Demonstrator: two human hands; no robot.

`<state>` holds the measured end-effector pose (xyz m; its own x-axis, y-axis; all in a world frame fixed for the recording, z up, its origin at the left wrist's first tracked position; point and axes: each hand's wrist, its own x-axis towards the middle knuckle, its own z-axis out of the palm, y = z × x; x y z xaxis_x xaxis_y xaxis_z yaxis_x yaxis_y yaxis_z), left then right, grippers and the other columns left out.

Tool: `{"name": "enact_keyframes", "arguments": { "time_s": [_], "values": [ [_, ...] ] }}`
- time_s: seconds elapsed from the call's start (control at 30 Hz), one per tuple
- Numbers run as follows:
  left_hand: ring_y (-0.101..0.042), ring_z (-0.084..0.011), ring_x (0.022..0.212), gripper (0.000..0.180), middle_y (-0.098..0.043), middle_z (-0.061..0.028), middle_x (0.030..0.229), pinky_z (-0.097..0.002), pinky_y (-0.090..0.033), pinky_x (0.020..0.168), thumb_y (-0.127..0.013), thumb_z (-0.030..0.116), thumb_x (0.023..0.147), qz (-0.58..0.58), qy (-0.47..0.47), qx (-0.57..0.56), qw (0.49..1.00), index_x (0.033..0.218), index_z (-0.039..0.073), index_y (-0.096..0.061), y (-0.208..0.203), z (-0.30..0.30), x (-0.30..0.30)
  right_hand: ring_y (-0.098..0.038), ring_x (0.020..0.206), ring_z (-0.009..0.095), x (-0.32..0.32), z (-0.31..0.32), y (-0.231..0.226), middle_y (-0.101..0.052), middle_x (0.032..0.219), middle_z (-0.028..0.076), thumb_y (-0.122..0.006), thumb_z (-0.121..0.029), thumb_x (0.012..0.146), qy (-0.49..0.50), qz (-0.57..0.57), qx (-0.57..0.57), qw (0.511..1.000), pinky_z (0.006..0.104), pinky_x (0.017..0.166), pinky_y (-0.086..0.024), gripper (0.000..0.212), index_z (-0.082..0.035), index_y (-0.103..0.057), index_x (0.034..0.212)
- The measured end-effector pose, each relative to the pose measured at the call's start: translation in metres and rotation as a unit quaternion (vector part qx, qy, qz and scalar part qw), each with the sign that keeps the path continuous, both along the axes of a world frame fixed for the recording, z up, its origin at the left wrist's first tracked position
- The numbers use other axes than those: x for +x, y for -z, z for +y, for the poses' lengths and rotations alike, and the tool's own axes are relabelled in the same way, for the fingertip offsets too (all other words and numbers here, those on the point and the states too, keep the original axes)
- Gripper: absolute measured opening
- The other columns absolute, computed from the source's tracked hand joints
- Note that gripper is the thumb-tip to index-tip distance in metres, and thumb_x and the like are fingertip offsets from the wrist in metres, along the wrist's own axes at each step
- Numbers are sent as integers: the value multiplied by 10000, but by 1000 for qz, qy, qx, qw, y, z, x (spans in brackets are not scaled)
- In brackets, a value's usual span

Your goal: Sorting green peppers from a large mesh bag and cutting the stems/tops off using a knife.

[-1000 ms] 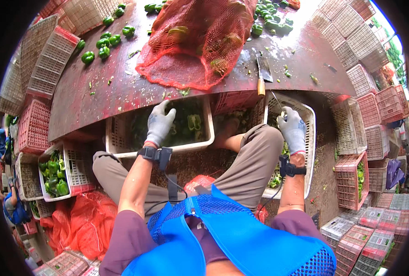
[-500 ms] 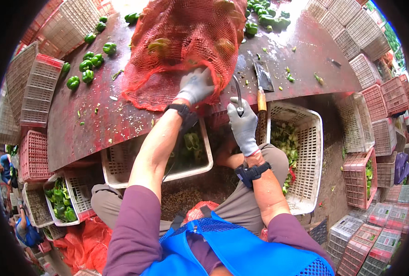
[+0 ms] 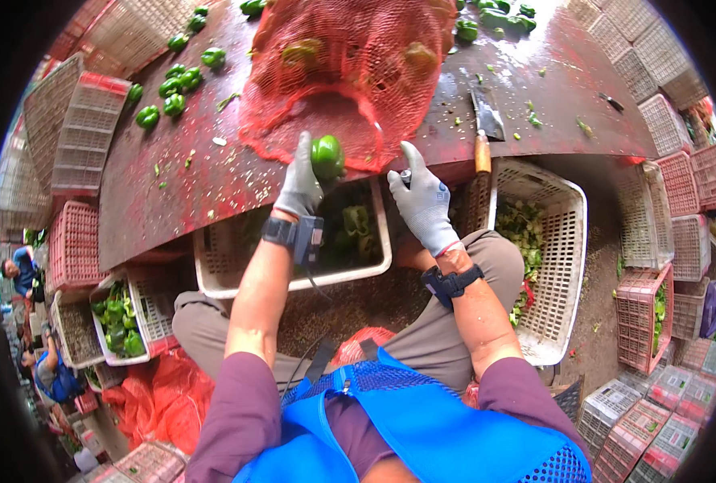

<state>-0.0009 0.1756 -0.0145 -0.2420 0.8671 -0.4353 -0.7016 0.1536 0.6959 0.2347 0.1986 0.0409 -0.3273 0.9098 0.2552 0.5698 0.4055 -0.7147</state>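
Note:
A green bell pepper (image 3: 328,157) is gripped in my gloved left hand (image 3: 300,183), just in front of the mouth of a red mesh sack (image 3: 358,76). The sack lies on the table with pale shapes showing through its net. My gloved right hand (image 3: 424,201), a little to the right, is closed around a slim metal tool (image 3: 405,175). Only a short bit of that tool shows by the thumb; its curved end does not stand out here. Below my left hand is a white crate (image 3: 294,283) holding some green pieces.
Loose green peppers (image 3: 173,105) lie on the dark red table (image 3: 189,197). A wood-handled cleaver (image 3: 487,117) rests at its right edge. To my right stands a white crate (image 3: 567,266) of green scraps. Stacked crates (image 3: 75,245) line both sides; people (image 3: 48,362) are at far left.
My left hand has come out of the sack's mouth with a green bell pepper. My right hand has turned, and the tool's curved metal part no longer shows. The whole view has shifted slightly.

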Motion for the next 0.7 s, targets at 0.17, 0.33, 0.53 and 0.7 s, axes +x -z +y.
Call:
{"name": "enact_keyframes", "arguments": {
  "time_s": [0.17,0.33,0.53,0.7],
  "values": [
    [-667,-231,742,647,-679,-64,928,-356,-557,605,-356,716,948,-4,-96,-21,995,1122,153,-624,-30,-68,38,-677,720,327,-25,-33,13,-671,839,145,-693,-174,846,-108,-12,84,991,427,647,-535,642,-164,-447,1439],
    [-638,-182,910,684,-670,-39,1020,-380,-528,731,-309,734,947,16,-135,-7,991,1139,154,-615,-38,-86,64,-677,731,341,-30,-48,17,-672,853,156,-655,-128,821,-201,-69,114,971,437,625,-538,724,-186,-374,1486],
    [-651,-190,950,657,-664,-63,1096,-371,-540,790,-336,655,990,29,-183,-66,980,1202,91,-599,-58,-91,89,-680,782,375,-23,-53,33,-684,884,184,-651,-107,794,-216,-100,51,970,468,649,-537,772,-177,-343,1499],
    [-669,-175,900,597,-683,-58,1025,-342,-547,757,-347,590,1018,73,-217,-35,973,1156,74,-613,-32,-97,83,-679,820,382,-29,-59,26,-684,924,203,-660,-100,783,-236,-130,-9,963,475,674,-534,823,-173,-299,1518]
  ]
}}
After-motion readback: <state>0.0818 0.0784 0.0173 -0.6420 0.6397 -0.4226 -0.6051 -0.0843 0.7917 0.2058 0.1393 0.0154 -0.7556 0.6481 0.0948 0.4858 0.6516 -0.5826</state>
